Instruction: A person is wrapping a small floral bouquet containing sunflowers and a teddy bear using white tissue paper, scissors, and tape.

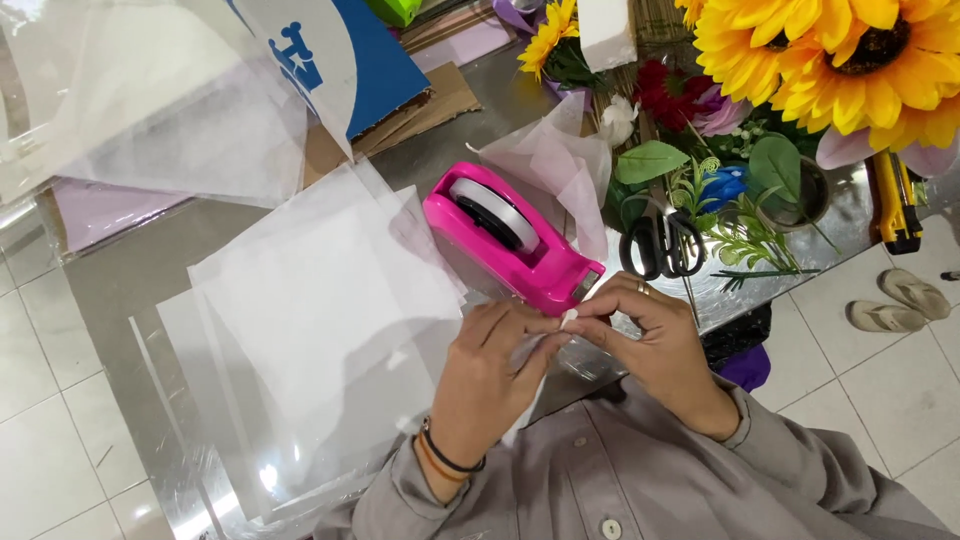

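While the grey metal tabletop (150,270) carries the stacked sheets of white tissue and clear film (320,290), the glossy pink plastic tape dispenser (510,240) sits just beyond both hands; tape is best drawn taut against its cutter. The left hand (490,370) and right hand (650,340) meet, each grip pinched together on a small clear tape strip (567,318) between the fingertips
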